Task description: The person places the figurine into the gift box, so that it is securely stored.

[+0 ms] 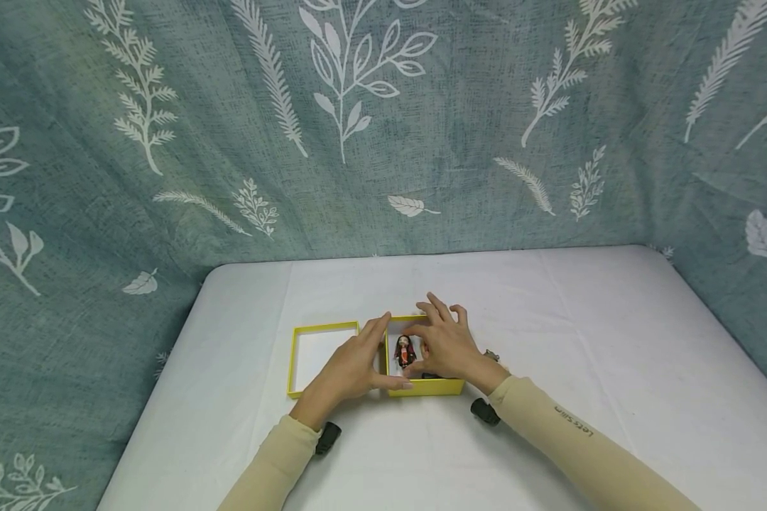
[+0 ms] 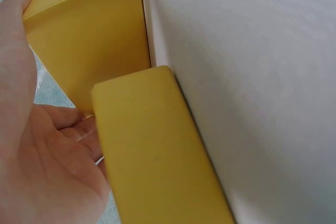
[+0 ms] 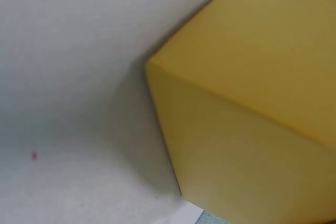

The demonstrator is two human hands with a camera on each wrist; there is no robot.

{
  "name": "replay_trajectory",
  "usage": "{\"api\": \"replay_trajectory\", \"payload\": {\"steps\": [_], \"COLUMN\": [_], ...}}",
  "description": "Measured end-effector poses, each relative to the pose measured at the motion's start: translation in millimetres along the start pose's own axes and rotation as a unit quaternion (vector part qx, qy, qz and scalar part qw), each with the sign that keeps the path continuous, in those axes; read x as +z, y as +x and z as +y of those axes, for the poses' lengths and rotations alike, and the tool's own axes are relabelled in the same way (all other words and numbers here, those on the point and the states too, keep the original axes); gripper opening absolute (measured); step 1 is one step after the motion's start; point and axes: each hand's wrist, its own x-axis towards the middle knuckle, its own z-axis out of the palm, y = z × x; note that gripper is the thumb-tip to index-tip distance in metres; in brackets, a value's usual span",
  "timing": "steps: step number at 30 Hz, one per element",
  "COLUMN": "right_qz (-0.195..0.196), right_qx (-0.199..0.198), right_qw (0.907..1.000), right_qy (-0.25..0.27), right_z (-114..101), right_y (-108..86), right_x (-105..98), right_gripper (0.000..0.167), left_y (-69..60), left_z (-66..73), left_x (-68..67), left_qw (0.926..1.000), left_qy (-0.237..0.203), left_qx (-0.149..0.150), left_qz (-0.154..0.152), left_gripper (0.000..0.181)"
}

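A yellow box (image 1: 425, 387) with a white inside stands open on the table. A small doll (image 1: 405, 352) with dark hair and a red front lies in its left part. My left hand (image 1: 351, 365) grips the box's left side, thumb at the front and fingers toward the back; the left wrist view shows this hand (image 2: 52, 166) around the box (image 2: 92, 40). My right hand (image 1: 447, 348) reaches over the box and holds the doll between index finger and thumb, near its head and feet. The right wrist view shows only a corner of the box (image 3: 236, 98), with no hand.
A yellow-rimmed lid (image 1: 290, 362), white inside, lies left of the box and also shows in the left wrist view (image 2: 152, 145). Something dark (image 1: 430, 375) is inside the box near the front. A small greyish object (image 1: 491, 355) is partly hidden beyond my right wrist.
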Motion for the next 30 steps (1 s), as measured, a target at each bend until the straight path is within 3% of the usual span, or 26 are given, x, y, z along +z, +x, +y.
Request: {"api": "replay_trajectory", "payload": {"steps": [21,25,30], "right_qz": [-0.001,-0.014,-0.043], "right_qx": [0.000,-0.006,-0.022], "right_qw": [0.9999,0.9988,0.9866], "right_qy": [0.011,0.046,0.156], "right_z": [0.1,2.6,11.3], "right_y": [0.2,0.4,-0.1], "right_x": [-1.1,-4.3,-14.0], "right_gripper": [0.067,0.067,0.064], "left_y": [1.2,0.9,0.1], "left_z": [-3.6,-4.0,-2.8], "left_x": [2.6,3.0,1.8], "left_qw": [0.9999,0.9999,1.0000], "left_qy": [0.010,0.007,0.002], "left_qx": [0.007,0.007,0.003], "left_qz": [0.005,0.003,0.002], "left_gripper": [0.122,0.123,0.123]}}
